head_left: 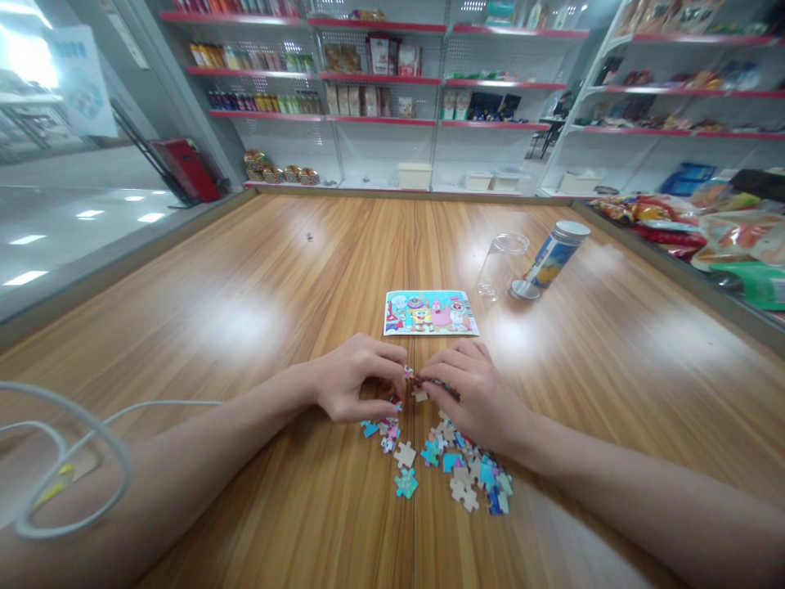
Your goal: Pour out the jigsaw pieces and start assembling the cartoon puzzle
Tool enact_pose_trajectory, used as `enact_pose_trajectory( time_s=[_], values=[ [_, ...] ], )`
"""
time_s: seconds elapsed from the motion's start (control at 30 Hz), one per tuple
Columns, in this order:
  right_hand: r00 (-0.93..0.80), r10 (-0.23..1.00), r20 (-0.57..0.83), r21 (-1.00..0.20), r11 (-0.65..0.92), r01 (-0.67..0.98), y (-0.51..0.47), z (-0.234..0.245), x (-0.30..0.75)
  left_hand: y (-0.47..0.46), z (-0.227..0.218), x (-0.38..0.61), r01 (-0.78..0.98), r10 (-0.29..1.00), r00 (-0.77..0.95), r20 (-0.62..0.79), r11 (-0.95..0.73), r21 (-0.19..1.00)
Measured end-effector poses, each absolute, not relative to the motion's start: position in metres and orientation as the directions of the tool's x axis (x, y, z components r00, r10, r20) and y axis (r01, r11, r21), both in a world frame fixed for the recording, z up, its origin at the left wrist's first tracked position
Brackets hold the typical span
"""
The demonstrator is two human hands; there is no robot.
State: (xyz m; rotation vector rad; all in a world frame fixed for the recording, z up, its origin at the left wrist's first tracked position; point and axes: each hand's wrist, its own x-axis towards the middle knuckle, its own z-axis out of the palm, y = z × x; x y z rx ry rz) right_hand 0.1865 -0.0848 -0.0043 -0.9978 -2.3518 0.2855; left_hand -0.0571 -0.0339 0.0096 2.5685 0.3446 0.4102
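My left hand [359,378] and my right hand [471,393] meet over the wooden table [257,327], fingertips pinched together on small jigsaw pieces [419,381] held between them. Under and in front of the hands lies a loose pile of several puzzle pieces [457,470], some face up in blue and pink, some showing their plain backs. Just beyond the hands lies a cartoon reference picture card [430,312], flat on the table.
A clear empty jar [501,266] lies on its side at right of the card, beside a printed can with a white lid [557,253]. A white cable [74,458] loops at the left. Snack packets [705,229] line the right edge; stocked shelves stand behind.
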Motion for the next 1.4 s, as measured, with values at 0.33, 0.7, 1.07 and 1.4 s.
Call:
enact_pose_trajectory(
  time_s=[0.33,0.7,1.07,1.4],
  values=[
    [-0.565,0.705,0.429,-0.363,0.707,0.606,-0.094,0.002,0.184,-0.034,0.003,-0.057,0.289,0.410,0.873,0.264,-0.871,0.398],
    [-0.651,0.619,0.440,-0.325,0.785,0.527,-0.091,0.001,0.183,-0.031,0.006,-0.058,0.304,0.397,0.898,0.192,-0.873,0.382],
    [-0.655,0.581,0.483,-0.263,0.810,0.524,-0.095,0.004,0.182,-0.031,0.005,-0.057,0.308,0.417,0.890,0.186,-0.849,0.428],
    [-0.773,0.501,0.389,-0.206,0.865,0.457,-0.101,0.006,0.179,-0.030,0.010,-0.058,0.282,0.383,0.914,0.134,-0.836,0.470]
  ],
)
